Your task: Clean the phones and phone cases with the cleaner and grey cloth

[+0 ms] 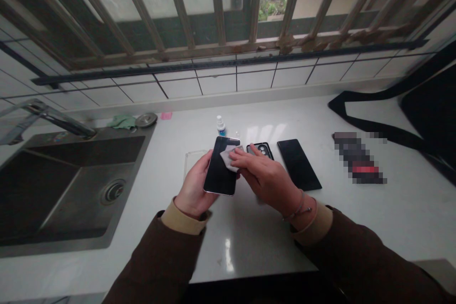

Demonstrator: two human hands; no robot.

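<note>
Your left hand [194, 184] cradles a slim black glass-fronted smartphone [221, 167] from behind, tilting the screen up so that the glass has support against the pressure from your right hand [266, 176]. The left fingers curl behind the phone, mostly hidden, so you cannot tell how far they are spread. Your right fingers [247, 156] lie long and close together, pressing a crumpled white cloth [228, 158] flat against the screen instead of pinching it. Just beyond your hands, a black phone case with a camera cutout [260, 150] and a second black smartphone [298, 164] lie flat on the white stone countertop [392, 218], within easy reach. A small white bottle with a blue label [221, 126] stands behind them; its contents do not show. A clear rectangular plastic tray [190, 164] lies beneath your left hand. To your left, a green cloth [123, 122] sits on the far rim of a brushed-steel sink [130, 171].
</note>
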